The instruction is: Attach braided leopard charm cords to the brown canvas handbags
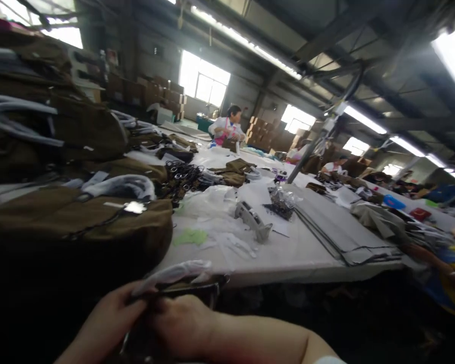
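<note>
At the bottom of the head view, my left hand (116, 316) is closed at the near end of a plastic-wrapped handle (178, 270) on a dark bag (142, 336). My right hand (185, 321) reaches across from the right, its fingers curled on the same bag close to my left hand. Shadow and blur hide its fingertips and most of the bag. A dark strap with metal fittings (212, 290) shows just beyond my right hand. Left of my hands, a brown bag (79, 217) with a wrapped handle lies at the table's edge.
Brown bags (60, 116) are piled at the left. The white table (280, 258) bears a grey tape dispenser (252, 220), black straps with metal rings (182, 177), plastic wrap (208, 205) and grey sheets (337, 222). A slanted pole (307, 154) rises behind. Co-workers (227, 126) sit farther off; another person's arm (436, 260) is at right.
</note>
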`<state>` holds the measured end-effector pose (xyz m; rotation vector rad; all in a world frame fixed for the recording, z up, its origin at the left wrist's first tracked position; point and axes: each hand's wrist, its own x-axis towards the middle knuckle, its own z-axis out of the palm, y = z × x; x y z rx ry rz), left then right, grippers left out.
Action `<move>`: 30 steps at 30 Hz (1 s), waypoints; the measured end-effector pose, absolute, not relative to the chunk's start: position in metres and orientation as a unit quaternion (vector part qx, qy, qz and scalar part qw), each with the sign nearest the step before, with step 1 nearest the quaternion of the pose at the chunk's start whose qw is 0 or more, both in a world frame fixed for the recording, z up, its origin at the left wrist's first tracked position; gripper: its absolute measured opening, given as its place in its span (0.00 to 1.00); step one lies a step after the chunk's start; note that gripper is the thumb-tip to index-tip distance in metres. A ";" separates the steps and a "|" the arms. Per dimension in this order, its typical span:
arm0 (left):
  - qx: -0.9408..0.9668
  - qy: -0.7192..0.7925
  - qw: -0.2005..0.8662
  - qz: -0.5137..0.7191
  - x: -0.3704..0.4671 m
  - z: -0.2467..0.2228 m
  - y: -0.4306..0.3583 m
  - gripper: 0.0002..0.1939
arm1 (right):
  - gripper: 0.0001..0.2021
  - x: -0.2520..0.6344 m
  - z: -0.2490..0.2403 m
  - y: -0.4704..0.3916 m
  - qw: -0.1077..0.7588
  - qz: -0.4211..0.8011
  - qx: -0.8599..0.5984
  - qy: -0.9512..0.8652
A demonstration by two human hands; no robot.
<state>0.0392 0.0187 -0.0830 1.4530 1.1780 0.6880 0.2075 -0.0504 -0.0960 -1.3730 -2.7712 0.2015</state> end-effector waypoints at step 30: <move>0.601 0.482 0.589 0.244 0.026 -0.092 0.025 0.10 | 0.16 0.299 -0.040 0.072 0.067 0.077 -0.730 -0.676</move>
